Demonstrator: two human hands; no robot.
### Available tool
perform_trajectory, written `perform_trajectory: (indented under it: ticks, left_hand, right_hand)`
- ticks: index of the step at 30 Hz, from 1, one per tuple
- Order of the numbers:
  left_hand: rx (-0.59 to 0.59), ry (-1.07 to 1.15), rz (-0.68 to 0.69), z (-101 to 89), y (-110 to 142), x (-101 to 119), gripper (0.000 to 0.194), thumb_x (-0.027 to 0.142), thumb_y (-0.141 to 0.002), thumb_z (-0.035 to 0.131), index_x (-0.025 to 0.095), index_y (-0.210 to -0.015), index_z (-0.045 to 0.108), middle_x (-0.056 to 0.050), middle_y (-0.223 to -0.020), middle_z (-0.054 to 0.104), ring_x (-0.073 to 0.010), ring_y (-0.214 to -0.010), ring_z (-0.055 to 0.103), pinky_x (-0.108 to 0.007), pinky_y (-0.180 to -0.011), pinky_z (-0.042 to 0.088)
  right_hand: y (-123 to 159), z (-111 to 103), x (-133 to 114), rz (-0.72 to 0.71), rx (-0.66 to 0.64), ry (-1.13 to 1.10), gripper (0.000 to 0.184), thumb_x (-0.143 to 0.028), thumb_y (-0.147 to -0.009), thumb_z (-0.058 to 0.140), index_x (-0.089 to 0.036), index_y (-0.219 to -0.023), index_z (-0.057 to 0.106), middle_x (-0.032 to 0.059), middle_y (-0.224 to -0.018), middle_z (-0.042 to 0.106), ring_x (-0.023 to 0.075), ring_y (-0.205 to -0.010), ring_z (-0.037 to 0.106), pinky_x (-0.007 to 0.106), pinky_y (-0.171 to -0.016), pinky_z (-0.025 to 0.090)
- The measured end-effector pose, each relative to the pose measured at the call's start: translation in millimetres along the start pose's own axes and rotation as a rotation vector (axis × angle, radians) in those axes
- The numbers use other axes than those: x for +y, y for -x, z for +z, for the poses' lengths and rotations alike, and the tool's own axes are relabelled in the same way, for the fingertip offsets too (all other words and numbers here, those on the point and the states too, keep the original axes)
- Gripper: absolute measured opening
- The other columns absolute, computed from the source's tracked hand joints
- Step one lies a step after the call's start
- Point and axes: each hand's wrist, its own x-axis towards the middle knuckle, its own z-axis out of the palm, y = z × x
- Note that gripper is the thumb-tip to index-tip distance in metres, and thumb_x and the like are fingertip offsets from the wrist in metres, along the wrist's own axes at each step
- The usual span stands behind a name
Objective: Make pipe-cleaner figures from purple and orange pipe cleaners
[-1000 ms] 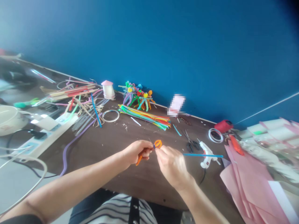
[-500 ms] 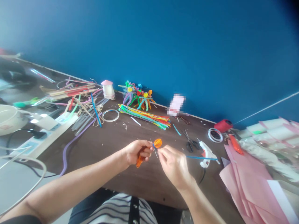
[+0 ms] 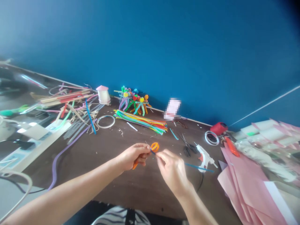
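Note:
My left hand [image 3: 137, 156] is closed around a bundle of orange pipe cleaners [image 3: 155, 147]. Their looped, rounded end sticks up past my fingertips, and a tail shows below the palm. At the neck under the loops sits a dark blue band. My right hand [image 3: 172, 167] pinches a blue pipe cleaner [image 3: 199, 167] at that neck; its long end comes out behind the hand to the right, passing by the glue gun [image 3: 205, 157]. My fingers hide part of where blue and orange meet.
Bundled colourful pipe cleaners [image 3: 140, 122] lie ahead, with small pipe-cleaner figures [image 3: 133, 101] behind them. Scissors [image 3: 187, 147] rest right of centre. Pink sheets [image 3: 243, 184] lie at right. A power strip [image 3: 42, 142] and loose sticks [image 3: 67, 97] crowd the left.
The view has shifted slightly, so the table things appear further left and lower. The orange loops look more open, and my left hand has turned a little. Both hands keep their hold.

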Motion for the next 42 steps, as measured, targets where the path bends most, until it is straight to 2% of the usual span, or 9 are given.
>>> perform_trajectory:
  ticks: [9,14,16,20,22,26,31,38,42]
  left_hand:
    - [-0.036,-0.04,0.026,-2.3,-2,2,0.015,0.026,-0.065,0.055,0.016,-0.062,0.043,0.01,-0.044,0.03,-0.0003,-0.033,0.019,-0.018,-0.042,0.036]
    - [-0.065,-0.115,0.072,-6.2,-5,-1,0.021,0.033,-0.068,0.055,0.014,-0.063,0.048,0.01,-0.043,0.032,-0.0013,-0.033,0.022,-0.019,-0.044,0.036]
    - [-0.037,-0.132,0.094,-6.1,-6,-2,0.023,0.035,-0.069,0.055,0.014,-0.064,0.048,0.009,-0.043,0.034,-0.0015,-0.034,0.023,-0.019,-0.044,0.036]
    - [0.056,-0.152,0.14,-2.4,-5,-1,0.023,0.035,-0.068,0.057,0.015,-0.066,0.047,0.008,-0.05,0.041,-0.0013,-0.037,0.028,-0.019,-0.048,0.036]
    - [0.094,-0.197,0.168,-0.5,-2,-1,0.023,0.036,-0.068,0.056,0.015,-0.067,0.047,0.008,-0.051,0.042,-0.0022,-0.038,0.031,-0.02,-0.05,0.036]
    - [0.109,-0.447,0.253,1.4,3,-1,0.026,0.041,-0.074,0.05,0.016,-0.07,0.049,0.007,-0.048,0.04,-0.0056,-0.042,0.036,-0.018,-0.045,0.029]
    - [0.059,-0.691,0.321,8.6,13,1,0.026,0.039,-0.078,0.045,0.015,-0.078,0.054,0.006,-0.051,0.037,-0.0066,-0.047,0.033,-0.018,-0.044,0.026]
    - [-0.006,-1.013,0.525,19.8,29,16,0.024,0.03,-0.082,0.041,0.015,-0.079,0.059,0.001,-0.064,0.05,-0.0087,-0.056,0.041,-0.018,-0.054,0.032]
    - [-0.11,-1.274,0.66,20.5,39,27,0.022,0.026,-0.083,0.04,0.017,-0.08,0.06,-0.002,-0.067,0.054,-0.0113,-0.06,0.046,-0.02,-0.057,0.032]
  right_hand:
    - [-2,-3,6,0.068,-0.062,-0.166,0.015,-0.017,-0.082,0.047,-0.021,-0.087,0.061,0.0013,-0.078,0.063,0.0127,-0.072,0.059,0.02,-0.065,0.04]
    - [-5,-5,10,0.079,-0.066,-0.137,0.017,-0.016,-0.082,0.046,-0.021,-0.084,0.062,0.0012,-0.076,0.061,0.0128,-0.07,0.058,0.021,-0.064,0.041]
    - [-6,-5,10,0.064,-0.002,-0.096,0.015,-0.015,-0.08,0.048,-0.02,-0.086,0.061,0.0037,-0.08,0.06,0.0155,-0.075,0.057,0.025,-0.068,0.042]
    - [2,-5,6,0.063,0.242,-0.073,0.014,-0.018,-0.079,0.049,-0.017,-0.088,0.06,0.0085,-0.084,0.057,0.0203,-0.081,0.054,0.034,-0.075,0.042]
    - [8,-4,3,0.096,0.241,-0.192,0.016,-0.019,-0.082,0.044,-0.018,-0.085,0.061,0.0071,-0.078,0.058,0.0176,-0.074,0.055,0.03,-0.07,0.044]
    - [13,3,4,0.191,0.099,-0.412,0.023,-0.022,-0.085,0.04,-0.017,-0.086,0.062,0.0075,-0.078,0.061,0.0164,-0.072,0.057,0.026,-0.065,0.045]
    - [10,9,9,0.28,0.051,-0.703,0.024,-0.028,-0.084,0.043,-0.017,-0.087,0.064,0.0073,-0.086,0.062,0.0171,-0.077,0.056,0.027,-0.071,0.044]
    - [7,8,8,0.477,0.038,-1.12,0.025,-0.036,-0.077,0.053,-0.016,-0.065,0.06,-0.0002,-0.058,0.057,0.013,-0.06,0.052,0.023,-0.059,0.041]
    - [3,3,3,0.555,-0.032,-1.209,0.023,-0.036,-0.07,0.061,-0.015,-0.06,0.058,-0.0025,-0.053,0.054,0.0101,-0.053,0.047,0.022,-0.054,0.037]
